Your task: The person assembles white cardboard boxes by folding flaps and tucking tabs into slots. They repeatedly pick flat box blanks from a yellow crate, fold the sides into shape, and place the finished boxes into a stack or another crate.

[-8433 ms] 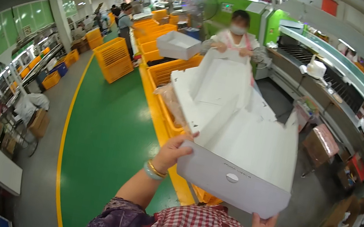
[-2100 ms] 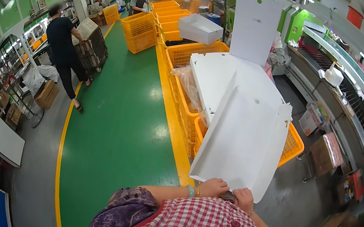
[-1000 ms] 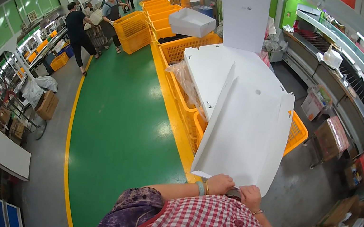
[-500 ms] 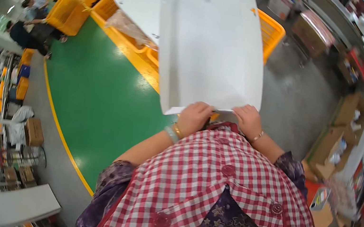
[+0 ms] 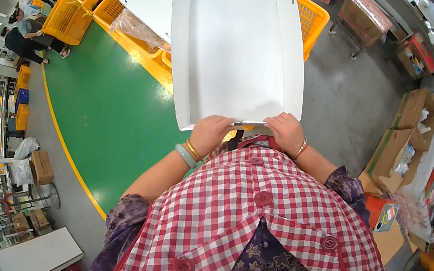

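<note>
A large white cardboard tray or box part [image 5: 237, 47] with raised side walls lies in front of me. Its near wall is gripped by both hands. My left hand [image 5: 210, 135] is closed on that edge toward the left corner, fingers curled over the rim. Farther right along the same edge, my right hand [image 5: 285, 132] pinches the cardboard with its fingers over the top. Under the tray are flat white cardboard sheets [image 5: 148, 2], resting on yellow crates.
A yellow plastic crate [image 5: 309, 24] shows at the tray's right, and stacked yellow crates [image 5: 70, 19] stand at far left near people. At right are open cardboard boxes [image 5: 396, 160] and a wrapped carton on a trolley [image 5: 364, 19]. A white tabletop [image 5: 36, 252] sits at lower left.
The tray's near wall stands more upright between my hands, and its side walls show more clearly. The whole view has shifted slightly, so the tray appears a little up and left.
</note>
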{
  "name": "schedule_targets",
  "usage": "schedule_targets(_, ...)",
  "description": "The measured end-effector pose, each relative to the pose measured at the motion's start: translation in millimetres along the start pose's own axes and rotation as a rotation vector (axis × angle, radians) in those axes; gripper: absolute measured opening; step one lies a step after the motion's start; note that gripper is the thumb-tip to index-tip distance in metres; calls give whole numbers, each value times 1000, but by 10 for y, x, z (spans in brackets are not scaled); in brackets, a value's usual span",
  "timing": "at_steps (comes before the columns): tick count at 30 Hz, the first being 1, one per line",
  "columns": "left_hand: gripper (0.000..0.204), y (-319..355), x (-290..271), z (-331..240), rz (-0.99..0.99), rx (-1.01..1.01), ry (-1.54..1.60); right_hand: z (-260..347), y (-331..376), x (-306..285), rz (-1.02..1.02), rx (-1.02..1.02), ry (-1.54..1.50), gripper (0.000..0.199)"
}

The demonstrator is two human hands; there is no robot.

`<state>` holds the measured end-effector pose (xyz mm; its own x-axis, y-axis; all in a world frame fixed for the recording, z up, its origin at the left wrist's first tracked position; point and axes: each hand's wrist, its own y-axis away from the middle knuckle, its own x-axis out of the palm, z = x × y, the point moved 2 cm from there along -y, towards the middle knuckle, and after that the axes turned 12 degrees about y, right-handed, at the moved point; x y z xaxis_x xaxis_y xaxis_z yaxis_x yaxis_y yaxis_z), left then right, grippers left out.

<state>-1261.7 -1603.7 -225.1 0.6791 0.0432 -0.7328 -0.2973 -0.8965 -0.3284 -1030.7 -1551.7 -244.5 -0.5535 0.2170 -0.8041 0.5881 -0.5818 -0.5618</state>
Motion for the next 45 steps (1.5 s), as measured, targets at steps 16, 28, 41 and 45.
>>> schedule_targets(16,25,495,-368,152,60,-250,-3,358,-115,52,366,150,-75,28)
schedule_targets(28,28,630,-382,432,141,-377,-90,445,-115,298,490,326,-13,30)
schedule_targets(41,28,702,-311,497,166,-440,-126,475,69,251,325,194,-89,36)
schedule_targets(45,28,718,-299,414,177,-477,-79,442,182,87,277,93,-126,38)
